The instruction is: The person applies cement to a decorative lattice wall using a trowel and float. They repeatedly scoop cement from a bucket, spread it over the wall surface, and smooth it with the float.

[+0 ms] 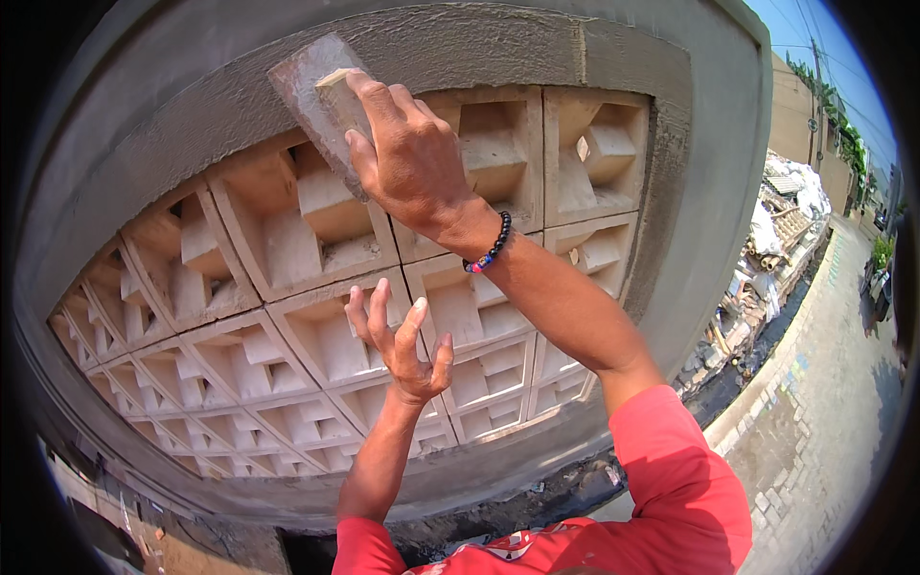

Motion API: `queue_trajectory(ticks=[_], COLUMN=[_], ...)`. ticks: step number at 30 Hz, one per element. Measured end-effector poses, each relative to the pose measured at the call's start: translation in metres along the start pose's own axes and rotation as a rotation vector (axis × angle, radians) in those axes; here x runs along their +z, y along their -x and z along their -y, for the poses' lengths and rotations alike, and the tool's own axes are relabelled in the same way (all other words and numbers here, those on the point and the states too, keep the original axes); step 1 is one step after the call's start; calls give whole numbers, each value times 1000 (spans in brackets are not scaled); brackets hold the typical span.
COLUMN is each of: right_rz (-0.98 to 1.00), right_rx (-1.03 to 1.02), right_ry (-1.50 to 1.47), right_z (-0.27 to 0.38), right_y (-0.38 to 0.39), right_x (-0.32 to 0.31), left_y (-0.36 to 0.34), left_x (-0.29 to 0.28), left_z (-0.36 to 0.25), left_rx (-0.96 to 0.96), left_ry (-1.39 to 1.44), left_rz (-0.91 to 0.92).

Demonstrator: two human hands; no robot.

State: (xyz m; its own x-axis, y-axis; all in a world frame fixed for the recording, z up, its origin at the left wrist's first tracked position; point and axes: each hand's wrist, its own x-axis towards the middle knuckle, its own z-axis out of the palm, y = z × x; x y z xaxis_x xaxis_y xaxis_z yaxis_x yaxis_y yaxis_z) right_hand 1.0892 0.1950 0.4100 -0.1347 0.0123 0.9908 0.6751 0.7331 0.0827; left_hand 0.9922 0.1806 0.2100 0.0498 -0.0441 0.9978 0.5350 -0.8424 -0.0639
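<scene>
My right hand (407, 158) grips the wooden handle of a flat plastering float (311, 86). The float's plate lies tilted against the damp grey plaster band (422, 43) above the blocks, its lower end reaching over the block openings. A dark bead bracelet (491, 247) circles my right wrist. Lower down, my left hand (402, 345) is raised with its fingers spread and slightly curled, holding nothing. It hovers in front of the pale ventilation blocks (307, 244), which form a grid with angled openings set into the wall.
Smooth grey plaster (724, 144) frames the block panel at the right. Beyond the wall's corner lies a rubble heap (767, 249) with sacks and broken pieces. A paved lane (815, 412) runs along the right. Dirt and debris (565, 484) line the wall's foot.
</scene>
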Motion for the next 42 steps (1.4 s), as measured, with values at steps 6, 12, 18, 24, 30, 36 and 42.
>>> queue_trajectory(ticks=[6, 12, 18, 24, 30, 36, 42], right_rz=[-301, -452, -363, -137, -97, 178, -231], right_rx=[104, 294, 139, 183, 26, -130, 20], right_ry=[-127, 134, 213, 73, 126, -165, 109], right_z=[-39, -124, -81, -1, 62, 103, 14], right_y=[13, -14, -22, -35, -45, -9, 7], right_x=[-66, -116, -66, 5, 82, 88, -39], left_y=[90, 201, 257, 272, 278, 273, 272], left_x=[-54, -105, -142, -170, -179, -181, -191], left_z=[-34, -47, -67, -75, -75, -78, -82], left_rx=[-249, -646, -857, -983, -1006, -1046, -1058], left_ry=[17, 24, -11, -89, -124, -90, -64], left_rz=[281, 525, 610, 608, 552, 541, 572])
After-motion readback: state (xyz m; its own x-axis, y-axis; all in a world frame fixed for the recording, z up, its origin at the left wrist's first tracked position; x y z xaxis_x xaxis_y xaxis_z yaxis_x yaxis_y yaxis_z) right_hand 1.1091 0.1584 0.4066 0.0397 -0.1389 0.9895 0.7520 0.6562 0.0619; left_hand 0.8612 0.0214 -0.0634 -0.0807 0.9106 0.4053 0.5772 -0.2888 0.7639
